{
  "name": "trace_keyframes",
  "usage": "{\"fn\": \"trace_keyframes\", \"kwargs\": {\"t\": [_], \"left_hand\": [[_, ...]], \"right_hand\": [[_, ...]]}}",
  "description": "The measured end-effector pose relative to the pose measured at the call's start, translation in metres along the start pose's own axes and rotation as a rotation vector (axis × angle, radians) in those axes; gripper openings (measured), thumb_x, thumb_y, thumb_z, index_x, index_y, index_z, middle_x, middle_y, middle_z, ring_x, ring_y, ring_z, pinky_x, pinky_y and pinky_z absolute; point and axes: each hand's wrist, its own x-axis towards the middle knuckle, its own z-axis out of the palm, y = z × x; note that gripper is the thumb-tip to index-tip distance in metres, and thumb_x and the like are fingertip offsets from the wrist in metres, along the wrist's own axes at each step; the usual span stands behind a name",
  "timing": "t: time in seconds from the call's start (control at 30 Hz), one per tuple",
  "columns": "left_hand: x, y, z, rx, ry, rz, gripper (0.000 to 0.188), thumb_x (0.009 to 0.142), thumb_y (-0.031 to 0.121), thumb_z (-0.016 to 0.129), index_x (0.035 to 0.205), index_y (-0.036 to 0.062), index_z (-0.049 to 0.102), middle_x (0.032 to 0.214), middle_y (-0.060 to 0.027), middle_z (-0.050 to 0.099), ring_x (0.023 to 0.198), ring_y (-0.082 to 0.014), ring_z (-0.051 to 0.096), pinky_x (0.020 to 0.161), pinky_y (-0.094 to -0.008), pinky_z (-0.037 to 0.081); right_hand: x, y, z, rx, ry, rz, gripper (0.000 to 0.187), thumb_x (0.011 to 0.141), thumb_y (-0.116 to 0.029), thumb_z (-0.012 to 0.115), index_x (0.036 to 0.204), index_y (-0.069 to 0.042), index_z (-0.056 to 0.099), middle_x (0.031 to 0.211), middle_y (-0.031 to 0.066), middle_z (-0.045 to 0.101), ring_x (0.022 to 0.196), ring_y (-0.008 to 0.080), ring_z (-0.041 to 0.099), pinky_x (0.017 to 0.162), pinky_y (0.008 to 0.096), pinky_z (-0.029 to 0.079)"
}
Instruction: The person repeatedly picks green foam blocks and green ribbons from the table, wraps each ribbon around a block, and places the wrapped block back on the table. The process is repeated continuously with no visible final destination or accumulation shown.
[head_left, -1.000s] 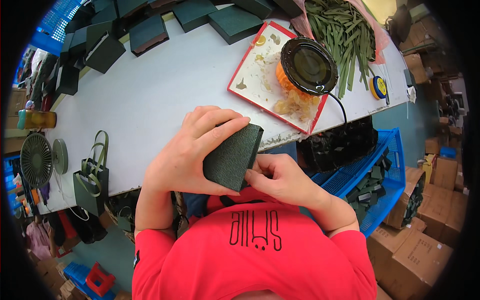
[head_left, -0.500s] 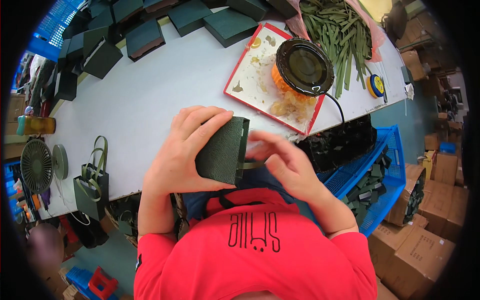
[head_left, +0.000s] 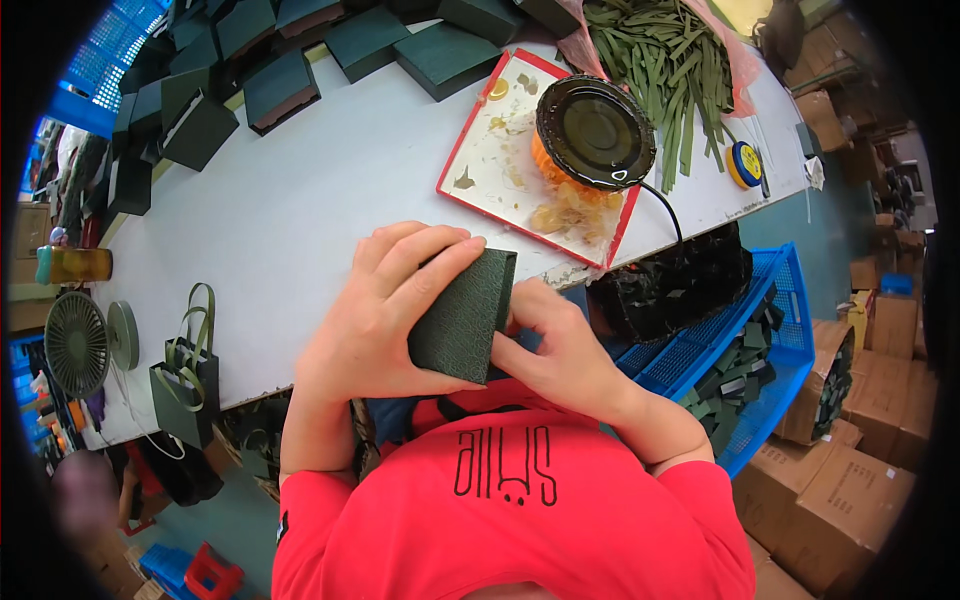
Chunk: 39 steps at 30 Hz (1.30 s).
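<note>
My left hand [head_left: 372,310] is closed round a small dark green textured paper bag [head_left: 463,318], holding it tilted above the table's near edge. The thumb lies along the bag's lower edge and the fingers over its top. My right hand [head_left: 560,350] is at the bag's right-hand end, fingers curled and thumb bent in. Its fingertips are partly hidden at the bag's mouth, so what they pinch does not show. A finished-looking green bag with ribbon handles [head_left: 187,385] stands at the table's left edge.
A round black glue pot [head_left: 597,132] sits on a red-rimmed, glue-stained tray [head_left: 480,150]. Green ribbon strips [head_left: 660,70] lie behind it, beside a yellow-blue tape roll [head_left: 743,164]. Dark green bags [head_left: 455,55] line the far edge. A fan [head_left: 77,343] stands left; a blue crate [head_left: 790,330] stands right.
My right hand has moved in against the bag's mouth, its fingers curling. The bag and left hand have shifted slightly right and down. The ribbon seen by the right hand is now hidden.
</note>
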Motion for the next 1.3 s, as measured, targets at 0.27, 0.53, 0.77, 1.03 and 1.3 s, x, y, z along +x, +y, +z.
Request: {"fn": "trace_keyframes", "kwargs": {"t": [0.27,0.53,0.77,1.03,1.3], "left_hand": [[-0.004,-0.004,0.0,0.097,0.079,-0.061,0.103,0.05,0.033,0.097,0.138,0.0002,0.055,0.136,-0.0173,0.055,0.123,-0.0386,0.053,0.104,-0.0486,0.044],[0.0,-0.001,0.005,-0.024,0.132,-0.025,0.103,0.051,0.033,0.096,0.138,-0.0001,0.054,0.134,-0.0153,0.056,0.12,-0.0377,0.052,0.103,-0.0497,0.042],[-0.01,0.003,0.002,-0.007,0.046,-0.08,0.102,0.051,0.034,0.096,0.138,0.0002,0.054,0.135,-0.0166,0.055,0.122,-0.0399,0.052,0.104,-0.0504,0.043],[-0.036,-0.007,-0.002,0.014,0.045,-0.193,0.106,0.051,0.038,0.096,0.139,-0.0012,0.054,0.135,-0.0178,0.055,0.123,-0.0396,0.051,0.103,-0.0494,0.044],[-0.04,-0.008,-0.006,0.049,0.036,-0.226,0.105,0.051,0.038,0.096,0.139,-0.0005,0.054,0.134,-0.0169,0.056,0.122,-0.0393,0.051,0.103,-0.0499,0.044]], "right_hand": [[-0.001,0.0,-0.004,0.222,0.188,0.022,0.023,0.095,-0.02,0.071,0.1,0.002,0.067,0.096,0.0118,0.065,0.083,0.0207,0.062,0.075,0.0317,0.049],[-0.032,-0.002,-0.018,0.584,-0.449,0.551,0.058,0.109,-0.047,0.047,0.094,0.002,0.073,0.067,0.0057,0.069,0.058,0.0091,0.057,0.054,0.0246,0.044],[-0.031,0.021,-0.022,1.192,0.288,0.448,0.037,0.107,-0.027,0.058,0.133,-0.001,0.061,0.115,0.0121,0.073,0.066,0.0087,0.063,0.061,0.0218,0.052],[-0.026,0.038,-0.058,1.273,0.567,0.303,0.03,0.105,-0.02,0.061,0.13,-0.003,0.061,0.108,0.0086,0.074,0.076,0.0058,0.069,0.065,0.0198,0.058],[-0.013,0.033,-0.061,1.111,0.534,0.262,0.024,0.105,-0.022,0.062,0.116,-0.001,0.065,0.088,0.0042,0.068,0.064,0.0081,0.062,0.054,0.0213,0.051]]}}
